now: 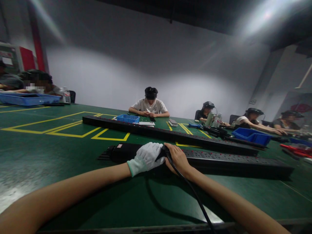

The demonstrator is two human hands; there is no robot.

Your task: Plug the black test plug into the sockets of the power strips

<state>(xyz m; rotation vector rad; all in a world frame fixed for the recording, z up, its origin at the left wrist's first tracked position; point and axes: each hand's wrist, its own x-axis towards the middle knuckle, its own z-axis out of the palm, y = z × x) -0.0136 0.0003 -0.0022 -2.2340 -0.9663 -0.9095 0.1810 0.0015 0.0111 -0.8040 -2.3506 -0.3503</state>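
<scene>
A long black power strip [234, 159] with red-marked sockets lies across the table in front of me. My left hand [148, 156], in a white knit glove with a green cuff, is closed over its body near the left end. Bare and close against the glove, my right hand [177, 157] has its fingers closed at the end of a black cable [192, 188]. That cable runs back over the hand toward the table's near edge. Fingers and glove hide the cable's tip. Behind it lies a second black power strip [170, 135], untouched by either hand.
Yellow tape lines mark the green table [73, 182]. Beyond the strips are a small blue bin [127, 119] and a person [149, 105]. At right stand a larger blue bin [252, 136] and red tools [296, 151]; a blue tray [29, 99] lies far left.
</scene>
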